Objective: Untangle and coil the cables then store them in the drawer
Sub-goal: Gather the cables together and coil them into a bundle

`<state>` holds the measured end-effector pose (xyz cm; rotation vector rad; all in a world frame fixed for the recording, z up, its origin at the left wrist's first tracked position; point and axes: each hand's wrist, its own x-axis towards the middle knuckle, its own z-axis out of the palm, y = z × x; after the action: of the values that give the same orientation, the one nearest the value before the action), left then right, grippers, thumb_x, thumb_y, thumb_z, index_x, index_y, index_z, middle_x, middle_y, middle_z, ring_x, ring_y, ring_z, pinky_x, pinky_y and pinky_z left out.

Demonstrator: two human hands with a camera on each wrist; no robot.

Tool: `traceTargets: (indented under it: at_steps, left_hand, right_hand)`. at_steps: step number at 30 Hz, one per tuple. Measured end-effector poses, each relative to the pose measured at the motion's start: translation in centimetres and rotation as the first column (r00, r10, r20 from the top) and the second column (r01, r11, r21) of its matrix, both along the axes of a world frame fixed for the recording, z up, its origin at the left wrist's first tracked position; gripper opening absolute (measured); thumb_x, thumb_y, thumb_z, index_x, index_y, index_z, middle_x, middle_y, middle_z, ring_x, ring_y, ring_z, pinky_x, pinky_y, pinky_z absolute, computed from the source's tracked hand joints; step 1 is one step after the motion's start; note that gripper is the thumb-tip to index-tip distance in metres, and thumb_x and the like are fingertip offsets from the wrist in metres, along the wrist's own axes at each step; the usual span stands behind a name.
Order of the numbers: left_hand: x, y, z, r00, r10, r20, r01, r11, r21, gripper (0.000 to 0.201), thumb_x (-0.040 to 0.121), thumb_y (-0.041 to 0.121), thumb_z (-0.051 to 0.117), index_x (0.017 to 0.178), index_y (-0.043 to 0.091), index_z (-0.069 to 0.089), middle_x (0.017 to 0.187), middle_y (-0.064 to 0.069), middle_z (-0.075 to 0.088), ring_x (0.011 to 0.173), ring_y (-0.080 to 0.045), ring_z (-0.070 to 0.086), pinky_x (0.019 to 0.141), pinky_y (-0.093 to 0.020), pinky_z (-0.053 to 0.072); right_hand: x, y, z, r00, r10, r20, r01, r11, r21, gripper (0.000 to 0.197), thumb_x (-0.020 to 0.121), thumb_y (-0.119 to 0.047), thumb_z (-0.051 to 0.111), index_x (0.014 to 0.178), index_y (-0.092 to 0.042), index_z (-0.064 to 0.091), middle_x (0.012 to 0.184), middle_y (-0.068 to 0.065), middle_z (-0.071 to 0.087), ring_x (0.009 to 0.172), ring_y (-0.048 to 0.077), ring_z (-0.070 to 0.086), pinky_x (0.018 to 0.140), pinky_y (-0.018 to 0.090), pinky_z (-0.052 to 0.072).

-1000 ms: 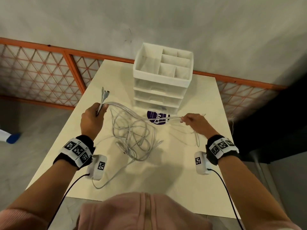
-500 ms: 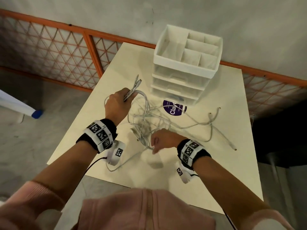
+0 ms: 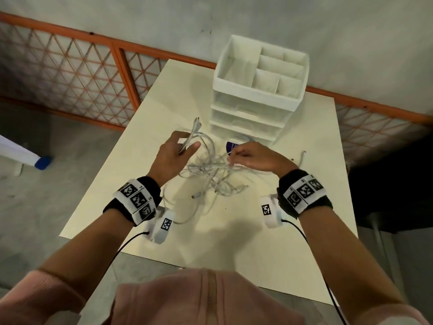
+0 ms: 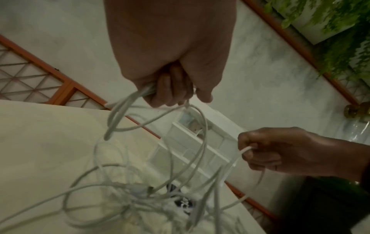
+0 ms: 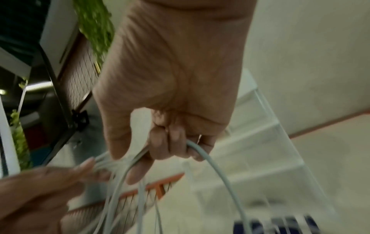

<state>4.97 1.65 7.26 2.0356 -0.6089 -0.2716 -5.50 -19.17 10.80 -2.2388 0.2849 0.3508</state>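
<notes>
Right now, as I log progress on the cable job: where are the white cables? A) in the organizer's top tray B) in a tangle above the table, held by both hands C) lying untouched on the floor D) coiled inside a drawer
B: the left hand grips a bundle of ends and the right hand pinches a strand, the cables tangled between them over the table.

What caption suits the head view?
Left hand and right hand hold tangled white cables before a drawer unit.
</notes>
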Motion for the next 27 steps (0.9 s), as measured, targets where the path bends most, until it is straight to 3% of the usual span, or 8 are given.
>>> traceTargets:
  at_steps: [2, 6, 9, 15, 18, 21, 24, 27]
  left_hand:
    - [-0.2, -0.8, 0.9, 1.0, -0.013, -0.024, 0.012, 0.997, -0.074, 0.017, 0.094, 0.033, 0.053, 0.096, 0.017, 0.048, 0.059, -0.007, 0.047, 0.048, -0.006, 0.038, 0.047, -0.013, 0.032]
    - [-0.8, -2.6, 2.6, 0.997, -0.048, -0.068, 0.036, 0.986, -0.165, 0.029, 0.1, 0.029, 0.042, 0.092, 0.003, 0.049, 0.055, 0.005, 0.038, 0.042, 0.004, 0.041, 0.049, -0.013, 0.032]
    - [-1.9, -3.8, 3.5, 0.96, -0.178, -0.218, 0.102, 0.942, -0.32, 0.027, 0.102, 0.03, 0.035, 0.085, 0.011, 0.045, 0.058, 0.005, 0.032, 0.045, -0.004, 0.031, 0.052, -0.021, 0.033]
    - [-3.5, -6.3, 3.7, 0.849, -0.282, -0.448, 0.0, 0.846, -0.533, 0.027, 0.1, 0.037, 0.036, 0.099, 0.011, 0.041, 0.059, 0.01, 0.026, 0.049, -0.005, 0.023, 0.049, -0.018, 0.028]
    - [-3.8, -6.9, 3.7, 0.816, -0.255, -0.518, -0.093, 0.828, -0.553, 0.03, 0.1, 0.036, 0.037, 0.101, 0.008, 0.047, 0.061, 0.007, 0.025, 0.047, -0.003, 0.026, 0.05, -0.018, 0.03]
    - [-3.8, -7.0, 3.5, 0.808, -0.26, -0.528, -0.101, 0.823, -0.559, 0.034, 0.101, 0.036, 0.035, 0.106, 0.006, 0.051, 0.058, 0.009, 0.026, 0.046, -0.003, 0.028, 0.05, -0.019, 0.03]
    - [-4.1, -7.2, 3.8, 0.817, -0.269, -0.51, -0.06, 0.84, -0.54, 0.037, 0.1, 0.038, 0.036, 0.107, 0.007, 0.055, 0.054, 0.012, 0.029, 0.046, -0.003, 0.03, 0.052, -0.02, 0.032]
    - [-4.5, -7.3, 4.5, 0.835, -0.296, -0.464, 0.013, 0.854, -0.521, 0.045, 0.099, 0.041, 0.036, 0.106, 0.001, 0.055, 0.05, 0.014, 0.036, 0.047, -0.004, 0.035, 0.052, -0.023, 0.029]
  right_hand:
    - [-0.1, -1.2, 2.3, 0.996, -0.044, 0.076, 0.044, 0.999, 0.009, 0.021, 0.088, -0.028, 0.063, 0.078, -0.011, 0.071, 0.079, -0.005, 0.07, 0.074, 0.004, 0.061, 0.068, 0.015, 0.042]
    - [-0.9, -2.6, 5.5, 0.969, -0.16, 0.19, 0.148, 0.986, 0.072, 0.026, 0.094, -0.022, 0.055, 0.074, -0.008, 0.064, 0.065, -0.006, 0.062, 0.06, 0.004, 0.052, 0.061, 0.017, 0.039]
    - [-1.4, -2.3, 7.0, 0.915, -0.274, 0.297, 0.208, 0.949, 0.237, 0.025, 0.101, -0.018, 0.04, 0.079, -0.01, 0.048, 0.055, 0.004, 0.047, 0.042, 0.003, 0.039, 0.048, 0.016, 0.034]
    - [-1.5, 0.4, 6.0, 0.904, -0.253, 0.344, 0.122, 0.925, 0.359, 0.019, 0.104, -0.016, 0.024, 0.089, -0.01, 0.033, 0.067, 0.014, 0.059, 0.054, 0.025, 0.05, 0.056, 0.023, 0.046]
    - [-1.7, 0.7, 5.1, 0.835, -0.347, 0.428, 0.173, 0.903, 0.393, 0.016, 0.104, -0.015, 0.024, 0.093, -0.009, 0.034, 0.068, 0.01, 0.058, 0.058, 0.025, 0.05, 0.059, 0.025, 0.045]
    - [-1.7, 0.6, 4.6, 0.794, -0.37, 0.482, 0.188, 0.904, 0.385, 0.015, 0.104, -0.015, 0.023, 0.094, -0.009, 0.033, 0.068, 0.008, 0.056, 0.057, 0.022, 0.048, 0.058, 0.022, 0.044]
    - [-1.6, 0.9, 4.3, 0.823, -0.306, 0.479, 0.171, 0.937, 0.305, 0.014, 0.104, -0.016, 0.025, 0.094, -0.009, 0.032, 0.07, 0.005, 0.057, 0.054, 0.018, 0.049, 0.058, 0.021, 0.044]
    - [-1.5, 1.5, 3.8, 0.884, -0.2, 0.422, 0.132, 0.974, 0.184, 0.013, 0.102, -0.019, 0.033, 0.094, -0.01, 0.037, 0.07, 0.001, 0.058, 0.056, 0.018, 0.054, 0.061, 0.035, 0.048]
